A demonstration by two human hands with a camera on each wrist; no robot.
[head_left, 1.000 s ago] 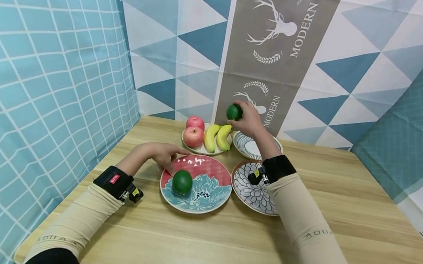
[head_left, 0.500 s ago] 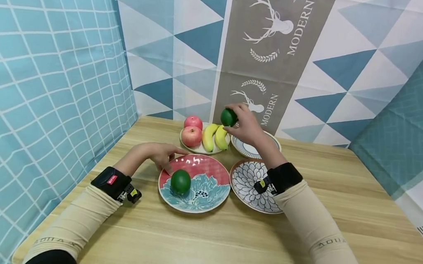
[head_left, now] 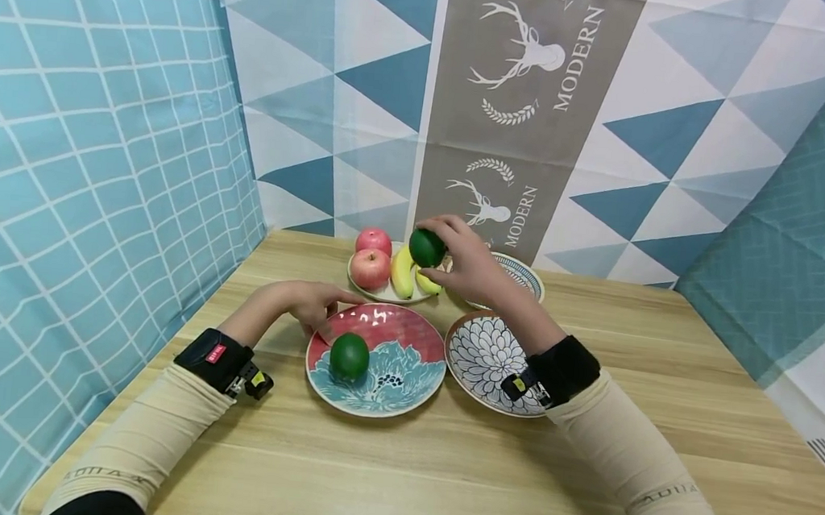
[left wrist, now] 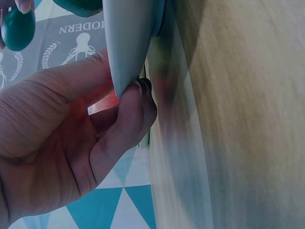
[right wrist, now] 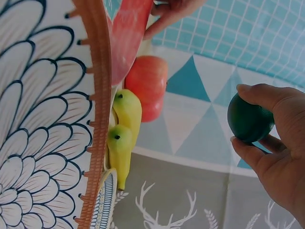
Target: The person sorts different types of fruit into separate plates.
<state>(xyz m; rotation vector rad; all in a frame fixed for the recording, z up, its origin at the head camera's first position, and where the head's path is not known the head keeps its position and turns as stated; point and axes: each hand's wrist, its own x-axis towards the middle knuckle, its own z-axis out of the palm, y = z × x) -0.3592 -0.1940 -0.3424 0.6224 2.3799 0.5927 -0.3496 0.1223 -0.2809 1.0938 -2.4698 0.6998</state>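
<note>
My right hand (head_left: 473, 266) grips a dark green oval fruit (head_left: 427, 248) between thumb and fingers. In the head view the fruit overlaps the bananas (head_left: 402, 271) on a small white plate; the right wrist view shows this held fruit (right wrist: 245, 117) up in the air. My left hand (head_left: 312, 306) pinches the left rim of a large red and blue flower plate (head_left: 406, 374). In the left wrist view the thumb lies on one side of the plate (left wrist: 128, 43) and curled fingers on the other. A second green fruit (head_left: 350, 358) sits on this plate.
Two apples (head_left: 370, 269) share the small white plate (head_left: 379, 293) at the back. Right of the flower plate lies a petal-patterned plate (head_left: 485, 356), with a line-patterned plate (head_left: 523, 274) behind it, partly hidden by my right arm. A patterned cloth (head_left: 366, 108) backs the table.
My right hand has moved left and lower with the green fruit, from above the line-patterned plate's left edge to over the bananas. The left hand keeps its hold on the plate rim.
</note>
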